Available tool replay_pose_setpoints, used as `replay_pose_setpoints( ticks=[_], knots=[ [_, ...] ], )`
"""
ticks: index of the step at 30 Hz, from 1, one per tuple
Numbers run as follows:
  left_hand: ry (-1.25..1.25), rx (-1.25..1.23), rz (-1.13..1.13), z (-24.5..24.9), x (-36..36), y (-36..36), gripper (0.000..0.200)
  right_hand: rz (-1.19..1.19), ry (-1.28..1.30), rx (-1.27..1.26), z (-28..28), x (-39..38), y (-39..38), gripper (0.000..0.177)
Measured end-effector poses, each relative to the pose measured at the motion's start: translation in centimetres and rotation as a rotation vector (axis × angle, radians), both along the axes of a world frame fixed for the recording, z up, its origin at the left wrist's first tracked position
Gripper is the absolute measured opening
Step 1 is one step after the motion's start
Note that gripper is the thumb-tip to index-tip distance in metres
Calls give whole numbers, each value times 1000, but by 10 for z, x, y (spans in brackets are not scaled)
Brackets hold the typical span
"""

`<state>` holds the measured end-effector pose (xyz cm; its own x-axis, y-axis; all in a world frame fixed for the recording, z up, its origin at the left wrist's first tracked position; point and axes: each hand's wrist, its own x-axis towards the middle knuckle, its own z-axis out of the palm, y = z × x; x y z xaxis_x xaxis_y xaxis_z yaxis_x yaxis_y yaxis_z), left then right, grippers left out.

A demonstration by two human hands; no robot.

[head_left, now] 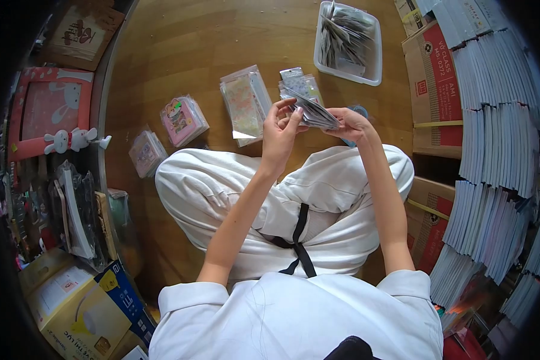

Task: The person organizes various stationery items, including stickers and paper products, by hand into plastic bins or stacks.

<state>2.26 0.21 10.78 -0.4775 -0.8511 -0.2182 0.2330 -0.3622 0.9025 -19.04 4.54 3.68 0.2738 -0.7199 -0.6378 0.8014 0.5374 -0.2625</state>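
Note:
Between both hands, above the crossed legs, a small stack of thin plastic packets (pixel 312 112) is held. My left hand (pixel 280 129) pinches its left end, thumb against the edge. The right end is in the fingers of my right hand (pixel 349 124). Just behind the held stack lies a pile of small packets (pixel 306 87) on the wooden floor (pixel 192 54). Left of it sits a taller stack of floral packets (pixel 246 101). Further left are a pink stack (pixel 184 120) and a smaller stack of packets (pixel 147 153).
A white plastic bin (pixel 377 57) full of packets stands at the back right. Cardboard boxes (pixel 432 90) and tall stacks of notebooks (pixel 492 144) line the right side. On the left are a pink frame (pixel 30 114), wrapped goods and a yellow and blue box (pixel 90 306).

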Motion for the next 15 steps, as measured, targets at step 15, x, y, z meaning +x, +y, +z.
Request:
replay_pose_setpoints(
  ticks=[15],
  knots=[
    [-415,-57,-12,-69,-16,-6,49,-202,1069,-227,-23,26,-21,30]
  ],
)
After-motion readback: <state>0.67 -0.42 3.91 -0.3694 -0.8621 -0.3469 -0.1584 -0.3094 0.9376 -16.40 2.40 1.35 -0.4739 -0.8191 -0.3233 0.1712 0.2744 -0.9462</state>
